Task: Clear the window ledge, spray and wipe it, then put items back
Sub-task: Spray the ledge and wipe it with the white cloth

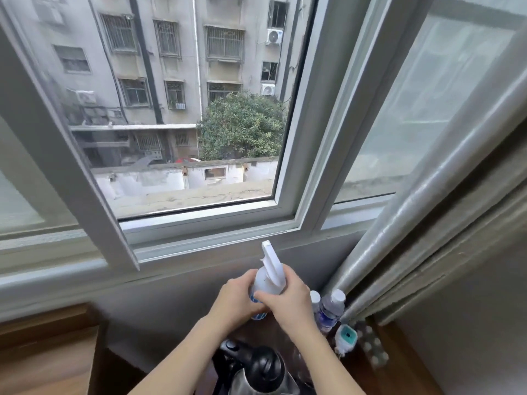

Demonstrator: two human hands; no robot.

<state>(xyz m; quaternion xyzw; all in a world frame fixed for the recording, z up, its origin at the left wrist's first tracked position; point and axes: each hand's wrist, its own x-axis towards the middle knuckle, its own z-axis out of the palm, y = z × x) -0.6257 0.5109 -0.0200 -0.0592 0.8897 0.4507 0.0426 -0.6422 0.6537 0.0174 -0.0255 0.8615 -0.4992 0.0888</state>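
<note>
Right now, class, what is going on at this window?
A person stands at the window holding a white spray bottle with both hands: the left hand wraps its body, the right hand grips near the neck. The nozzle points up toward the window ledge. Below, water bottles, a small white plug-in device and a kettle sit on a dark surface beside the curtain.

Spray bottle [268, 276] below the window ledge [199, 253], between left hand [236, 297] and right hand [288, 299]. Two water bottles [330, 307] just right of the hands, beside the curtain [427, 223]. Kettle [259, 369] nearer, under the forearms.
</note>
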